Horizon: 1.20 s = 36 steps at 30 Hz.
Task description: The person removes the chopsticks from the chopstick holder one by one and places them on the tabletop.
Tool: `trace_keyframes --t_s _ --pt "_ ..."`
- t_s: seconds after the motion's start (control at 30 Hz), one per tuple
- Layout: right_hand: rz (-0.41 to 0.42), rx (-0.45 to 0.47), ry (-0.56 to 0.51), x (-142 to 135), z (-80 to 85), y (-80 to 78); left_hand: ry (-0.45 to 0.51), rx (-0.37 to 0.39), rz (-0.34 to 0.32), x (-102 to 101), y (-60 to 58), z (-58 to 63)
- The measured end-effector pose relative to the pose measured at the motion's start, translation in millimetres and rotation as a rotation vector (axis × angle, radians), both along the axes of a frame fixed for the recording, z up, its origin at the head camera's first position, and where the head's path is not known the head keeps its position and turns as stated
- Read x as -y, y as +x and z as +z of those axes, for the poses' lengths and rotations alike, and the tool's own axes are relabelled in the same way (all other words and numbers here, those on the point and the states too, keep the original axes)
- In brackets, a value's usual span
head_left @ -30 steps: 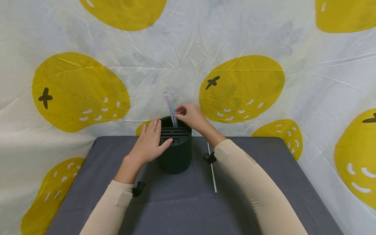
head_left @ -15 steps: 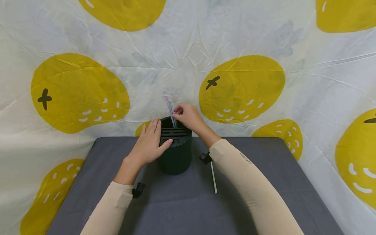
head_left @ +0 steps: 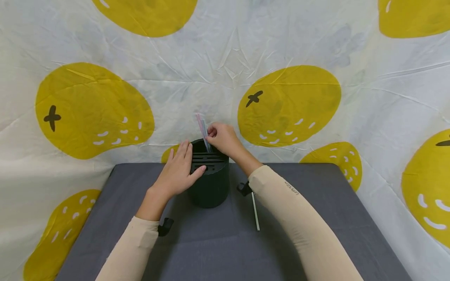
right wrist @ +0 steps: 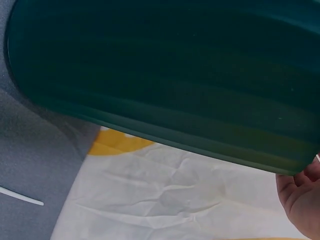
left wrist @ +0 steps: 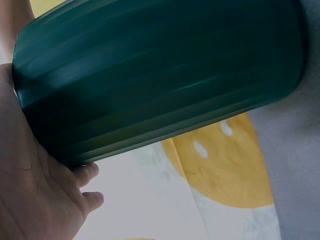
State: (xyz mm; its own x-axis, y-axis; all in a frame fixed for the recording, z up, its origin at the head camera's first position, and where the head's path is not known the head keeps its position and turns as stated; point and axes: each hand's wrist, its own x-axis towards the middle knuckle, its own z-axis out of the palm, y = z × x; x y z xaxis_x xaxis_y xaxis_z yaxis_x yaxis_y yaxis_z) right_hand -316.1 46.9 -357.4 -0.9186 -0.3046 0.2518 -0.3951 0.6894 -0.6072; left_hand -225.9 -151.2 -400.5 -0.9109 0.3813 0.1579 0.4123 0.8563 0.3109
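A dark green, round utensil holder point(head_left: 209, 189) with a black slotted top stands upright near the table's back edge. Pink and bluish clear drinking straws point(head_left: 202, 127) poke up from its open rear part, leaning slightly left. My left hand point(head_left: 177, 169) rests on the holder's left rim, fingers straight and thumb across the slotted top. Over the right rear rim, my right hand point(head_left: 223, 137) pinches a straw between thumb and index finger, its other fingers curled. In the right wrist view the holder's wall point(right wrist: 165, 80) hides most of that hand.
On the table to the right of the holder lies a pale straw point(head_left: 256, 214), its far end covered by the right wrist camera and sleeve. A dark grey cloth covers the table point(head_left: 211, 249). Close behind hangs a white curtain point(head_left: 183, 97) printed with yellow fruit.
My right hand has shifted slightly left, and its forearm now covers the upper end of the straw on the table. The left hand has stayed on the holder.
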Motion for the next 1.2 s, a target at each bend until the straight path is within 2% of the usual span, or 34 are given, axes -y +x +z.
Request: trace_keyframes --t_s 0.5,0.7,0.93,1.2 --pt "-0.02 -0.039 -0.028 -4 -2.9 2.3 0.001 0.002 0.008 0 1.1 2.4" --pt "-0.022 -0.041 -0.072 -8 -4.9 2.6 -0.006 0.002 0.008 0 1.2 0.7" --pt "0.0 -0.048 -0.236 -21 -2.4 7.8 -0.006 0.004 0.007 0 0.9 0.2" --pt "0.069 -0.105 -0.449 -38 10.6 9.5 0.0 0.009 0.012 -1 0.9 1.2"
